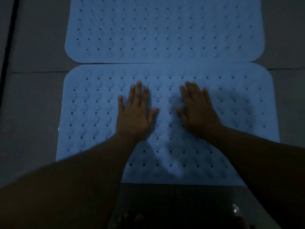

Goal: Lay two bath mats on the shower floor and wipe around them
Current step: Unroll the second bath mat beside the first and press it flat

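Observation:
Two light blue perforated bath mats lie flat on the grey floor, one behind the other, their long edges almost touching. The far mat (165, 30) fills the top of the head view. The near mat (92, 109) lies below it. My left hand (136, 111) rests palm down on the near mat's middle, fingers spread and holding nothing. My right hand (198, 109) lies flat beside it, a hand's width to the right, also palm down with fingers apart. Both forearms cover part of the near mat's front.
Grey floor tiles (36, 52) border the mats on both sides, with a grout line at the left. A dark vertical strip (9, 47) runs along the far left edge. Bare toes (132, 219) show at the bottom. The light is dim.

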